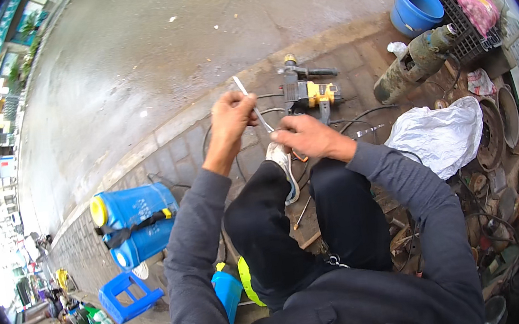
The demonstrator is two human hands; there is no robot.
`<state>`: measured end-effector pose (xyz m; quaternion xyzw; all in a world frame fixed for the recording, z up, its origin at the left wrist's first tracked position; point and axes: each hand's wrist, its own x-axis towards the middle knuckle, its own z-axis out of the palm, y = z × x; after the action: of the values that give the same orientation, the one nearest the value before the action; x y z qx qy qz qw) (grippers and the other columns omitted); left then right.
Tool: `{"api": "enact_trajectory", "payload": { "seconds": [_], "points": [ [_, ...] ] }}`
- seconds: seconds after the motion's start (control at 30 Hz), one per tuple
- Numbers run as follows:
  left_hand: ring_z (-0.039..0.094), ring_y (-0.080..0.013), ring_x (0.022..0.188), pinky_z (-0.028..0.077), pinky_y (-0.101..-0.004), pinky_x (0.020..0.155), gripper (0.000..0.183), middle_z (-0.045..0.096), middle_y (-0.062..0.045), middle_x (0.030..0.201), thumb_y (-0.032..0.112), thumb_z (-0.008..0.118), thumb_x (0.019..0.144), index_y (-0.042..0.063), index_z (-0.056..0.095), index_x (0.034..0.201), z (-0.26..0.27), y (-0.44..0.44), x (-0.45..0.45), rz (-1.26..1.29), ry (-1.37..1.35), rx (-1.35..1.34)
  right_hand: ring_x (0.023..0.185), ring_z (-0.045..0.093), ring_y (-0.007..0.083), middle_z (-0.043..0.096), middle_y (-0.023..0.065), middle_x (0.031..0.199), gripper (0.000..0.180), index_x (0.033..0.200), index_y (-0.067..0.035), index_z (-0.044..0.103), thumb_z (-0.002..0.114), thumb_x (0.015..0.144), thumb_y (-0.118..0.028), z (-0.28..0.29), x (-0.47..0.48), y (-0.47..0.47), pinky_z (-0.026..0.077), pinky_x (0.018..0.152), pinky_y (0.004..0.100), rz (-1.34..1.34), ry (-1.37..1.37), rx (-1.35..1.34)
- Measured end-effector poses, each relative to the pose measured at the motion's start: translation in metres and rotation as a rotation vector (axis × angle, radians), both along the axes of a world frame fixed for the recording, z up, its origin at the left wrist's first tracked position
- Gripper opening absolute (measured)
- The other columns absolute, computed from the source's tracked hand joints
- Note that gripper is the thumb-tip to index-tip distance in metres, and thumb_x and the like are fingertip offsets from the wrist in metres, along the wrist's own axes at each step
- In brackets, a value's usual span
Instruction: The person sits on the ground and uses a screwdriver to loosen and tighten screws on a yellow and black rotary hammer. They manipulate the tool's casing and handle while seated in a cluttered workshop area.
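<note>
My left hand [234,114] pinches a thin pale metal rod [262,119] between thumb and fingers, and the rod's upper end sticks out beyond the grip. The lower end runs to the fingertips of my right hand [310,136], which close around it; the grip there is partly hidden and slightly blurred. Both hands are above my white shoe [279,155], in front of my knees. Just below the right hand shows a small orange-edged piece [300,158], mostly covered. Beyond the hands a yellow and black rotary hammer [312,93] lies on the paving.
A blue sprayer tank [142,217] and blue stool [127,294] stand left. Right are a dirty submersible pump [411,68], blue bucket [415,9], black crate [457,33] with pink net bags, a white plastic sack [436,138] and scrap. Cables [360,114] cross the paving.
</note>
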<state>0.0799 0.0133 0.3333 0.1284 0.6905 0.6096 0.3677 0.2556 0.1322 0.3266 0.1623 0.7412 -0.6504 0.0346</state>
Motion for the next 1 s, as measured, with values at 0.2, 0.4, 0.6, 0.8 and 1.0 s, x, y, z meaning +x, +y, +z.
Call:
{"api": "enact_trajectory", "payload": {
  "seconds": [0.2, 0.4, 0.6, 0.8, 1.0],
  "points": [
    [0.061, -0.012, 0.056, 0.053, -0.0268, 0.053, 0.021, 0.065, -0.004, 0.072, 0.015, 0.077, 0.097, 0.002, 0.061, 0.096, -0.171, 0.08, 0.008, -0.134, -0.244, -0.114, 0.067, 0.063, 0.0112, 0.069, 0.0045, 0.071, 0.038, 0.09, 0.002, 0.072, 0.061, 0.105, -0.032, -0.135, 0.004, 0.068, 0.05, 0.065, 0.0305, -0.068, -0.228, -0.175],
    [0.057, -0.0091, 0.06, 0.049, -0.0252, 0.056, 0.018, 0.063, 0.0, 0.074, 0.017, 0.075, 0.099, 0.002, 0.065, 0.102, -0.31, 0.065, 0.042, -0.126, -0.403, -0.311, 0.062, 0.061, 0.013, 0.065, 0.0048, 0.067, 0.041, 0.084, -0.001, 0.074, 0.06, 0.106, -0.033, -0.283, 0.017, 0.029, 0.047, 0.06, 0.0322, -0.111, -0.515, -0.264],
    [0.057, -0.0073, 0.063, 0.048, -0.0248, 0.058, 0.019, 0.063, 0.001, 0.078, 0.019, 0.075, 0.099, 0.002, 0.069, 0.105, -0.361, 0.037, 0.048, -0.051, -0.433, -0.37, 0.069, 0.066, 0.0244, 0.068, 0.0131, 0.071, 0.036, 0.085, -0.002, 0.075, 0.061, 0.102, -0.031, -0.352, 0.016, 0.0, 0.051, 0.068, 0.0392, -0.151, -0.495, -0.273],
    [0.056, -0.0062, 0.062, 0.048, -0.024, 0.058, 0.017, 0.065, 0.002, 0.08, 0.019, 0.076, 0.099, 0.003, 0.07, 0.102, -0.369, 0.038, 0.049, 0.006, -0.447, -0.355, 0.069, 0.066, 0.0252, 0.067, 0.0146, 0.071, 0.035, 0.086, -0.003, 0.074, 0.061, 0.102, -0.03, -0.364, 0.014, 0.001, 0.051, 0.068, 0.0401, -0.158, -0.454, -0.248],
    [0.056, -0.0062, 0.061, 0.047, -0.0239, 0.058, 0.017, 0.066, 0.001, 0.078, 0.018, 0.077, 0.098, 0.003, 0.071, 0.098, -0.37, 0.042, 0.044, 0.03, -0.421, -0.38, 0.062, 0.061, 0.0192, 0.063, 0.0094, 0.065, 0.035, 0.084, -0.001, 0.073, 0.061, 0.103, -0.028, -0.368, 0.012, 0.004, 0.049, 0.063, 0.0373, -0.174, -0.431, -0.306]
  ]
}}
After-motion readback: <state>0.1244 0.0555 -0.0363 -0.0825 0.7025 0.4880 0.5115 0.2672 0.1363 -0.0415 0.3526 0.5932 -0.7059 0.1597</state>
